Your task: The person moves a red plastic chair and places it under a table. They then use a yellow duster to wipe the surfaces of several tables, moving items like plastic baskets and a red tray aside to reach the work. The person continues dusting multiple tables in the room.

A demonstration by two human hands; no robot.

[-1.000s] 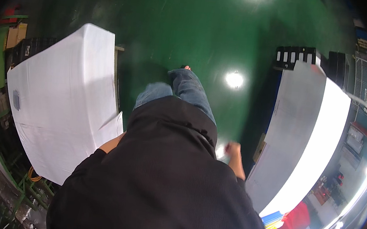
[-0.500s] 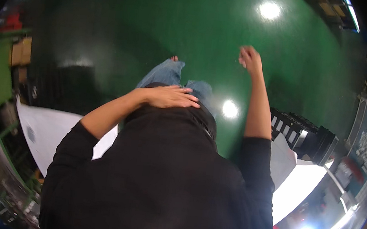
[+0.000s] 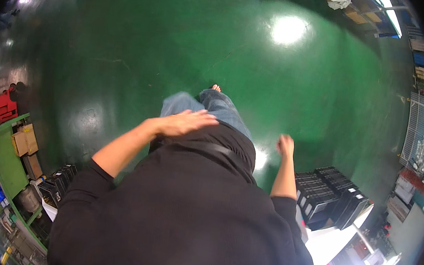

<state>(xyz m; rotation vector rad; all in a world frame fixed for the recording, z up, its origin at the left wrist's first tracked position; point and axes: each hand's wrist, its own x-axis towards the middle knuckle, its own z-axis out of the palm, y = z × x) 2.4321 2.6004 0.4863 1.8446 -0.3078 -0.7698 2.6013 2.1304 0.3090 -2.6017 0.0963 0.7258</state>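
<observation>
A person's left hand is lying flat, fingers together, across the black top; the right hand, loosely curled and empty, is hanging near stacked black trays

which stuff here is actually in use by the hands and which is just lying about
In hand:
- left hand: empty, open, held flat over the black top
- right hand: empty, raised above the green floor

Lying about:
- black slotted trays, lower right
- white sheets beside them
- cardboard boxes on the green bench, left
- black trays, lower left
</observation>
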